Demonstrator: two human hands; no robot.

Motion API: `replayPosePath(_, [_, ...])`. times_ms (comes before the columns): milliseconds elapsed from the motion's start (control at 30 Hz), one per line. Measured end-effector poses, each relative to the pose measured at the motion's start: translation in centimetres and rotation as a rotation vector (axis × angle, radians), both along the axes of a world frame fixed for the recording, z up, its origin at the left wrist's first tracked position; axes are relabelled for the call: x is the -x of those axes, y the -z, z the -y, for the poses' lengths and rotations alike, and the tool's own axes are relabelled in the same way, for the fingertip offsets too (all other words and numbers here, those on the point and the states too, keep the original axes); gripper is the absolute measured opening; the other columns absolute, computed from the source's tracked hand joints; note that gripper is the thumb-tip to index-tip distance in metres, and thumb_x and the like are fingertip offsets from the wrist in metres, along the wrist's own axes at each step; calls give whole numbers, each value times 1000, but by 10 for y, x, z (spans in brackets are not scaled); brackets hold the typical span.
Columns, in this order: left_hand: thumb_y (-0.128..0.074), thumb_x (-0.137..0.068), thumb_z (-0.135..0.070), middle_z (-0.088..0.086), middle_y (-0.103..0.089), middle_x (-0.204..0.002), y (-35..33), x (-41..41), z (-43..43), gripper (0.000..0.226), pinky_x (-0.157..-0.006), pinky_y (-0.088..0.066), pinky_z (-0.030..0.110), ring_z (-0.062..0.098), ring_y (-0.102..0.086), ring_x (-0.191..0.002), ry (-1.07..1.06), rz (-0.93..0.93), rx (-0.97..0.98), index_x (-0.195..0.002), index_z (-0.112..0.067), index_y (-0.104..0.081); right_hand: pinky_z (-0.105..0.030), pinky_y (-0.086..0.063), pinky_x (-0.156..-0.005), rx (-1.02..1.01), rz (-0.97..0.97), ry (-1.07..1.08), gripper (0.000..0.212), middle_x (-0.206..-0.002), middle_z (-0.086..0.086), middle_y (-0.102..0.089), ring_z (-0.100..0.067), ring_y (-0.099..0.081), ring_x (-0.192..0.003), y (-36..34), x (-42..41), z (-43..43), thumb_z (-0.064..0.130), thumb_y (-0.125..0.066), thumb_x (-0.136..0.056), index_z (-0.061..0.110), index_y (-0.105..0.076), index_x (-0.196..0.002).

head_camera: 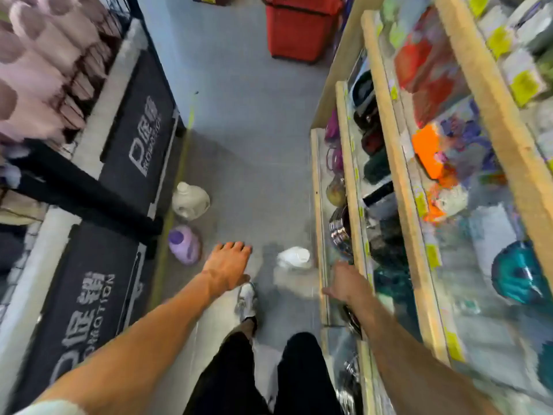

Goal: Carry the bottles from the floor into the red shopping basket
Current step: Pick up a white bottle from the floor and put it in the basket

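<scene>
Three bottles stand on the grey floor: a cream jug (pixel 190 200) by the left display, a purple bottle (pixel 184 244) just nearer, and a white bottle (pixel 294 258) by the right shelf's foot. The red shopping basket (pixel 299 26) stands far up the aisle at the top of the view. My left hand (pixel 229 266) stretches forward with flat fingers above the floor, just right of the purple bottle, holding nothing. Beside the shelf edge, to the right of the white bottle, my right hand (pixel 344 283) reaches forward, blurred and empty.
A black promotion display (pixel 119 151) with pink packages lines the left side. Wooden shelves (pixel 386 163) full of goods line the right side. My legs and a white shoe (pixel 247 298) are below the hands. The aisle floor runs between them up to the basket.
</scene>
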State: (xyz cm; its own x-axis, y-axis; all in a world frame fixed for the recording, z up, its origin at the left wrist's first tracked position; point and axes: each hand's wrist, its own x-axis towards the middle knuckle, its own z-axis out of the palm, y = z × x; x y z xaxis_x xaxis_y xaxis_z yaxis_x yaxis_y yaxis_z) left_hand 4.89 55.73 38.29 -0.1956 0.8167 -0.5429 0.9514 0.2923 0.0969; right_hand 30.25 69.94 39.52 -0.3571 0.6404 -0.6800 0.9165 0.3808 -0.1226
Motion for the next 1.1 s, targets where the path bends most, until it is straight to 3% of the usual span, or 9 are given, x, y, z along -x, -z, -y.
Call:
replayPosePath(100, [-68, -88, -53, 4, -44, -148, 65, 6, -17, 75, -108, -35, 41, 30, -43, -136, -26, 86, 95, -149, -23, -38, -38, -54, -87, 71, -11, 86, 63, -124, -11, -65, -31, -63, -113, 67, 9, -19, 42, -81, -78, 15, -58, -131])
replayPosePath(267, [-70, -87, -48, 4, -48, -142, 198, 0, -60, 70, -106, -37, 41, 29, -46, -131, -62, 220, 220, -146, -24, -42, -40, -50, -96, 66, -32, 139, 62, -138, -7, -56, -30, -54, -123, 200, 19, -56, 29, -76, -84, 21, -52, -141])
replayPosePath(367, [-71, -87, -46, 5, -49, -143, 223, 5, -76, 69, -106, -38, 41, 29, -47, -130, -30, 214, 218, -146, -24, -42, -54, -45, -103, 16, -113, 164, 69, -138, -8, -54, -33, -49, -128, 208, 38, -73, 32, -81, -81, 24, -50, -142])
replayPosePath(433, [-72, -86, -47, 5, -48, -145, 368, -17, -93, 74, -107, -39, 43, 29, -47, -131, -67, 293, 309, -148, -24, -40, -53, -43, -105, 59, -69, 190, 75, -145, -7, -46, -33, -45, -132, 347, 30, -88, 28, -82, -81, 24, -45, -146])
replayPosePath(500, [-74, -86, -46, 7, -46, -148, 383, -19, -98, 78, -109, -39, 45, 31, -46, -132, -39, 305, 272, -151, -22, -37, -54, -44, -105, 79, -121, 127, 84, -151, -5, -38, -32, -39, -136, 361, 35, -89, 25, -83, -80, 24, -38, -150])
replayPosePath(600, [-73, -88, -45, 11, -40, -155, 463, -28, -129, 83, -114, -36, 46, 34, -43, -137, -43, 373, 183, -155, -18, -33, -53, -47, -98, 23, -197, 80, 87, -148, -6, -37, -35, -39, -133, 439, 40, -101, 25, -85, -75, 23, -40, -150])
replayPosePath(733, [-76, -84, -54, 12, -34, -159, 519, -43, -155, 96, -115, -39, 48, 36, -41, -139, -76, 419, 116, -158, -19, -25, -49, -50, -95, -49, -233, 11, 74, -142, -7, -44, -34, -44, -127, 487, 46, -101, 19, -83, -75, 19, -50, -141])
replayPosePath(933, [-82, -79, -42, 18, -42, -153, 552, -48, -182, 106, -109, -43, 47, 40, -47, -135, -77, 575, 79, -162, -20, -19, -45, -53, -81, -157, -184, -95, 69, -129, -9, -48, -32, -49, -119, 498, 44, -105, 11, -83, -71, 16, -52, -132])
replayPosePath(1100, [-73, -81, -63, 16, -50, -144, 552, -47, -191, 102, -106, -46, 44, 40, -55, -126, 1, 557, 113, -160, -28, -20, -42, -54, -82, -163, -186, -139, 68, -126, -6, -54, -29, -51, -119, 492, 33, -106, 11, -87, -69, 16, -58, -130])
